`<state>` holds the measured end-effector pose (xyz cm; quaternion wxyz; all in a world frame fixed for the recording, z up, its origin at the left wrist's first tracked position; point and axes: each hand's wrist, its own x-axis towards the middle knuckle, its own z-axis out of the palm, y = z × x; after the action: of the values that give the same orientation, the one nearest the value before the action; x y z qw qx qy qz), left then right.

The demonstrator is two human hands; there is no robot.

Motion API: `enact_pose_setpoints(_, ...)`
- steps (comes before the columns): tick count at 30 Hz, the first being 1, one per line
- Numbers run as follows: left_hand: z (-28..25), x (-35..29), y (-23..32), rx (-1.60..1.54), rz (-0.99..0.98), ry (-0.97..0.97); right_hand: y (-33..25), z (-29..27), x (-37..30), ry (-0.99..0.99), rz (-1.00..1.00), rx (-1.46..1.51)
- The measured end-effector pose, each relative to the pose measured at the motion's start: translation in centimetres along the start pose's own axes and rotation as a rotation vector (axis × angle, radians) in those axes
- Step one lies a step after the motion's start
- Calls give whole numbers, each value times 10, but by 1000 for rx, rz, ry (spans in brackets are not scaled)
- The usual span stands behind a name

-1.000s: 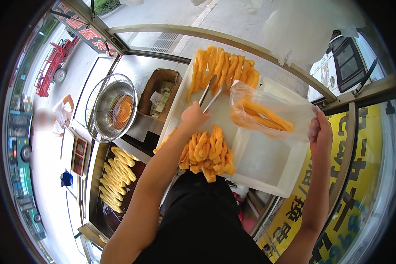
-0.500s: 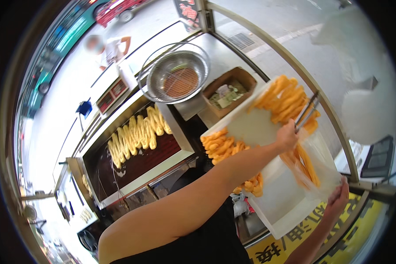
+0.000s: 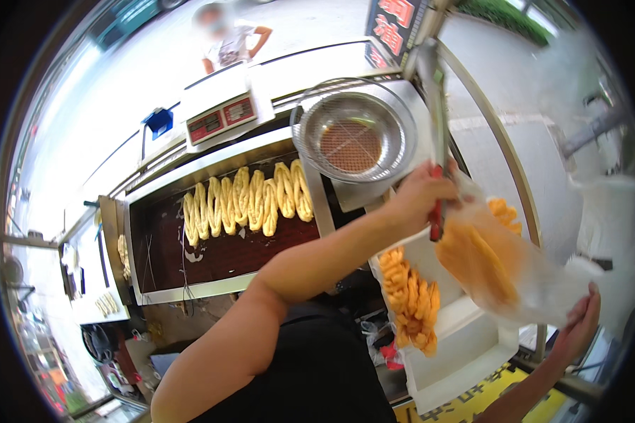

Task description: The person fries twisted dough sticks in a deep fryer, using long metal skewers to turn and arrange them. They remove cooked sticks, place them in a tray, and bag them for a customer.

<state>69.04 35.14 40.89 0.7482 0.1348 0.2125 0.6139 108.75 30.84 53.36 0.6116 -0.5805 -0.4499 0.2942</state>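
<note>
My left hand (image 3: 425, 197) is closed round metal tongs (image 3: 439, 134) with red grips; they point up and away. Its fingers are also at the mouth of a clear plastic bag (image 3: 543, 271). Inside the bag lie golden fried twisted dough sticks (image 3: 476, 257); their number is hard to make out. My right hand (image 3: 578, 321) grips the bag's other end at the right. Below the bag stands a white tray (image 3: 430, 381) with a pile of fried dough twists (image 3: 413, 303) along its left part. More twists (image 3: 504, 211) show behind the bag.
Pale dough twists (image 3: 247, 201) float in a row in the dark oil of the fryer (image 3: 222, 271). A steel strainer bowl (image 3: 353, 137) sits beyond it. A scale (image 3: 222, 120) stands at the far edge, with a person (image 3: 229, 42) behind. A metal frame post (image 3: 501, 134) rises at right.
My view has swung to the right-hand counter's left. The bag with the dough sticks has been lifted off the tray. The tongs now point up and away, no longer over the far pile.
</note>
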Motion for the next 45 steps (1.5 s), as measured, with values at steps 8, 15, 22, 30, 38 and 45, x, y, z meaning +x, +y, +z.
enact_pose_setpoints(8, -159, -72, 334, 372, 703, 340, -46, 456, 3, -790, 6, -14)
enact_pose_setpoints(15, -326, -110, 560, 621, 886, 740, -19, 813, -65, -1038, 79, 155)
enact_pose_setpoints(22, -456, -130, 623, 608, 967, 1113, 44, 975, -179, -1097, 126, -127)
enact_pose_setpoints(30, -556, -139, 607, 521, 898, 1168, 109, 1012, -225, -1216, 43, -292)
enact_pose_setpoints(38, -571, -128, 586, 528, 821, 1116, 139, 1021, -239, -1277, 10, -253)
enact_pose_setpoints(45, -571, -144, 613, 446, 952, 1167, 39, 1021, -280, -1356, -73, 131)
